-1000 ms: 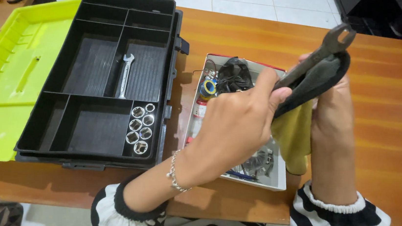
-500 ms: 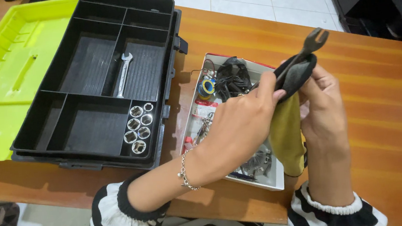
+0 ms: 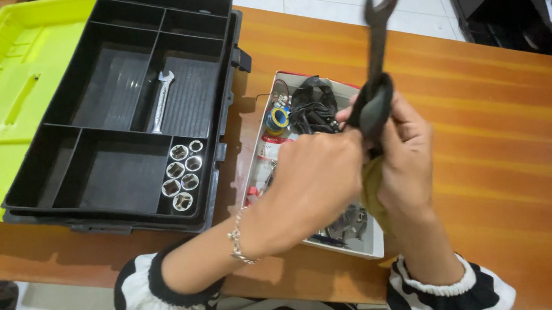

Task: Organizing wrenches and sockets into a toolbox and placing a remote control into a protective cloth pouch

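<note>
Head view: the dark wrench [image 3: 380, 27], slanted a second ago, now stands nearly upright above the white box [image 3: 372, 243]. The right hand [image 3: 403, 163] wraps a cloth [image 3: 373, 108] around its shank; the left hand [image 3: 313, 185] grips the lower end, fingers closed.

Head view, steeply down, close above table [image 3: 502, 120]

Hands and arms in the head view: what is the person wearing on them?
Both hands, left and right, are bare. The left wrist carries a thin silver bead bracelet. Both arms wear black-and-white striped sleeves with gathered, elasticated cuffs.
</note>
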